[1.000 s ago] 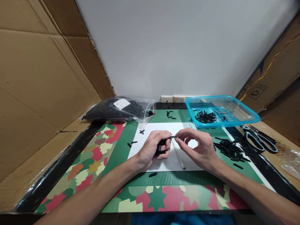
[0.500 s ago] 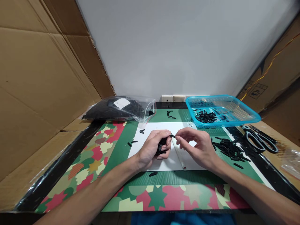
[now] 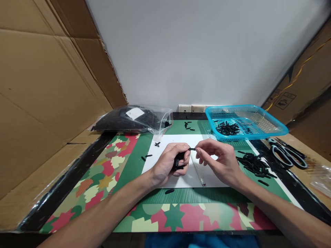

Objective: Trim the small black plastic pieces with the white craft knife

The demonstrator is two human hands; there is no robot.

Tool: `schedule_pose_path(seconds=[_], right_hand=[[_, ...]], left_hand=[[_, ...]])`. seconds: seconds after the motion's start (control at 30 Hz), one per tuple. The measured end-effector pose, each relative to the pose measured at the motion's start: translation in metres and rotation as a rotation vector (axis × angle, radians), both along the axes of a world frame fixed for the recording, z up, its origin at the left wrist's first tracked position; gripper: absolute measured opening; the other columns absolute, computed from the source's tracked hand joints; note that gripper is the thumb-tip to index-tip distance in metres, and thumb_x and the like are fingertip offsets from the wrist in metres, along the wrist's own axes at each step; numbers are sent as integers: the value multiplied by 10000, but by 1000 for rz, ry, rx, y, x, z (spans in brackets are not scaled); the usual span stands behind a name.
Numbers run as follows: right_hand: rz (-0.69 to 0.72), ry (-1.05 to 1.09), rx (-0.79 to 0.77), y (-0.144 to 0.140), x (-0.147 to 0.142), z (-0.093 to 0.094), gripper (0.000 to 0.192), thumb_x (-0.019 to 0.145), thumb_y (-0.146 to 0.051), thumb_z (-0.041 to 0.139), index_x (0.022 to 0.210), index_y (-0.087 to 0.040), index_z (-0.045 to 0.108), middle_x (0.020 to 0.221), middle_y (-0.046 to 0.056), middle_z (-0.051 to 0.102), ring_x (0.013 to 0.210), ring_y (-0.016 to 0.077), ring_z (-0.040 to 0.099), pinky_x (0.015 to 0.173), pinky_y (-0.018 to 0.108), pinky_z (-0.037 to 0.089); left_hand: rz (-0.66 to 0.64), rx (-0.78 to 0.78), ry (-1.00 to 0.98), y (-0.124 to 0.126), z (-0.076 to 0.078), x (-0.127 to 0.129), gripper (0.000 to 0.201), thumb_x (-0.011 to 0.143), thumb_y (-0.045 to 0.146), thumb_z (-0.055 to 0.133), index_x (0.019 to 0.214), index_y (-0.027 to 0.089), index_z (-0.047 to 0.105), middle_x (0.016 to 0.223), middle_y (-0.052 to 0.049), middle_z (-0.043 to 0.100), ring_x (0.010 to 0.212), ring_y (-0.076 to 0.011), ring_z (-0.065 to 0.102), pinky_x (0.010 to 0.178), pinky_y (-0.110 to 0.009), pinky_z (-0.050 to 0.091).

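far left on the tabletop [image 3: 121, 172] lies a clear plastic bag [image 3: 134, 120] of black parts, its open mouth facing right. near it, a few loose black pieces [image 3: 148, 156] rest at the left edge of the white sheet [image 3: 165, 151].

the left hand [image 3: 169, 163] is curled shut over the sheet, gripping a small bundle of black pieces [image 3: 178, 162] in the palm. one short black piece [image 3: 192, 149] projects from between its thumb and forefinger. the long axis of this piece runs left to right, roughly level, pointing toward the right hand [image 3: 219, 162].

the right hand sits just right of the left, fingertips [image 3: 198, 151] pinched on the free right end of the same piece. both hands therefore clamp one piece between them, the left at its left end, the right at its right end. the piece lies above the middle of the sheet, equally near both hands.

further right, a heap of black pieces [image 3: 254, 165] lies on the green mat. beyond it, a blue basket [image 3: 274, 129] holds more. black scissors [image 3: 287, 153] lie at the far right.
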State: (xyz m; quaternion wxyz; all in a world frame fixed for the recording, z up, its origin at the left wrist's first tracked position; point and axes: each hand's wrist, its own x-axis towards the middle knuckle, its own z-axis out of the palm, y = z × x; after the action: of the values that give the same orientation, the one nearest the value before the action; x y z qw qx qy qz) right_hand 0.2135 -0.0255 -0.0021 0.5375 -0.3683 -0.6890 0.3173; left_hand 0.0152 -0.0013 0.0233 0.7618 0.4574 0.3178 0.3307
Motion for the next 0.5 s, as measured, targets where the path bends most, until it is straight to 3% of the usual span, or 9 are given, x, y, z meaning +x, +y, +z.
schedule_pose_path(seconds=[0.27,0.5], right_hand=[[124,154,-172,4,-2,-1,309,1025,-493,727,946,-196,700,750,17,727,561,124,648,493,232,531],[173,200,-229,6,-3,-4,305,1033,-471,726,932,-185,707,747,11,718,552,112,630,507,228,511]], left_hand=[[-29,-17,14,0,0,0,381,918,391,648,638,176,506,545,68,368,389,-38,286,359,-148,188],[-43,-25,-10,0,0,0,386,958,365,603,638,174,500,547,64,371,389,-38,283,359,-145,198]])
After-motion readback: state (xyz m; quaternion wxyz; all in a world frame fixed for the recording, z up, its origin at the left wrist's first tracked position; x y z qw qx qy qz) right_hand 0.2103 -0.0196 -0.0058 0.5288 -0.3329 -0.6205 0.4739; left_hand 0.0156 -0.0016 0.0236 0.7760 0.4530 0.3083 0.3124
